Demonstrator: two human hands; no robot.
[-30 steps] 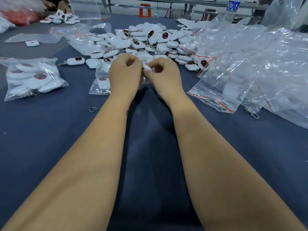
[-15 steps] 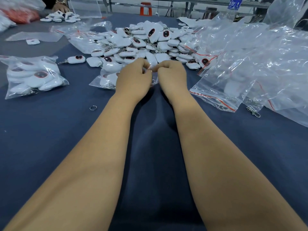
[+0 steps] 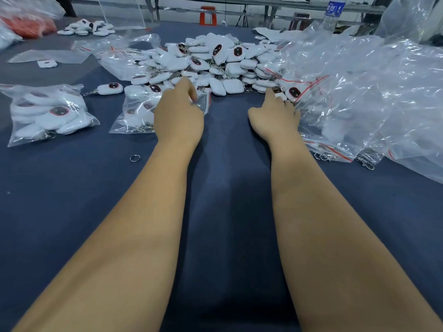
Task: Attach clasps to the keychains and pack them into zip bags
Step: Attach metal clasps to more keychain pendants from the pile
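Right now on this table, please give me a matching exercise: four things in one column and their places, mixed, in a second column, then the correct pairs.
Things
1. loose metal ring
2. water bottle
3. filled zip bag
4. single keychain

Places
A. far right, at the back
B. far left on the blue cloth
C. alone on the cloth, left of the left forearm
D. lying by itself between the filled bag at far left and the keychain pile

Pairs: 1-C, 2-A, 3-B, 4-D
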